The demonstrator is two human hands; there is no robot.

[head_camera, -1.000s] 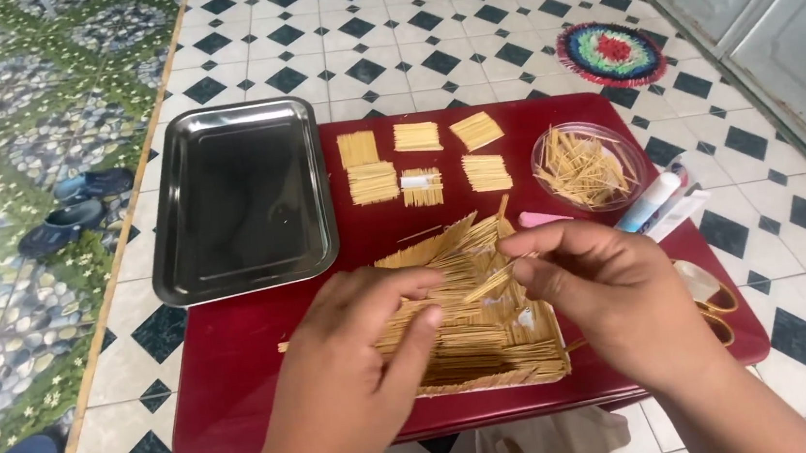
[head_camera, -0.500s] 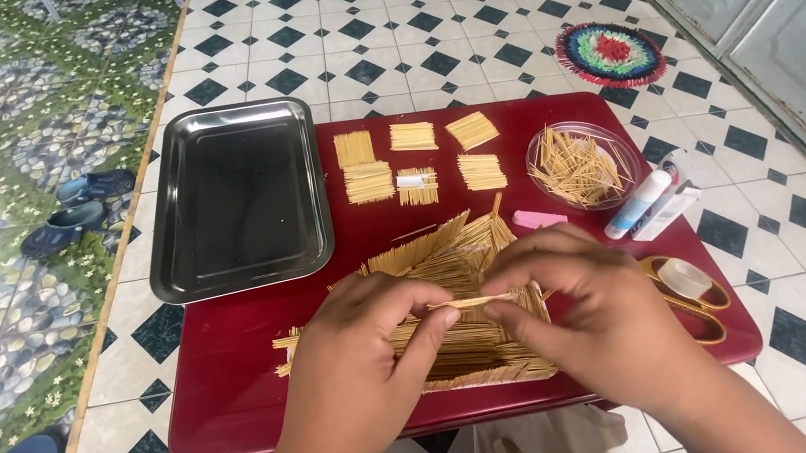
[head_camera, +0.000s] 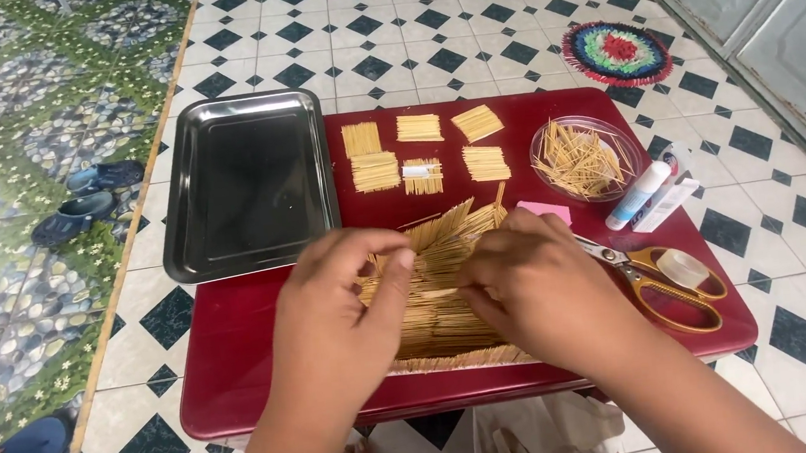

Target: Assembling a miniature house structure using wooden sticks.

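Both hands have closed in lower on the stick model since a moment ago, and the single stick that was held up between them no longer shows. Left hand lies on the model's left side, thumb stretched across its sloped face and fingers curled over the top edge; its grip presses against the sticks rather than pinching one. Right hand covers the model's right side with fingers bent down onto the surface; whether its grip pinches a stick cannot be told, since the fingertips are hidden. Model sits near the front edge of the red worktop, between the two hands. Behind it lie small flat stick panels in two rows. At the right rear stands a clear bowl of loose sticks, with a glue bottle just beside it. Yellow-handled scissors lie right of the right hand, a tape roll resting on their handles. Left of the panels, a steel tray overlaps the worktop's edge. Sandals rest on the patterned floor, well apart.
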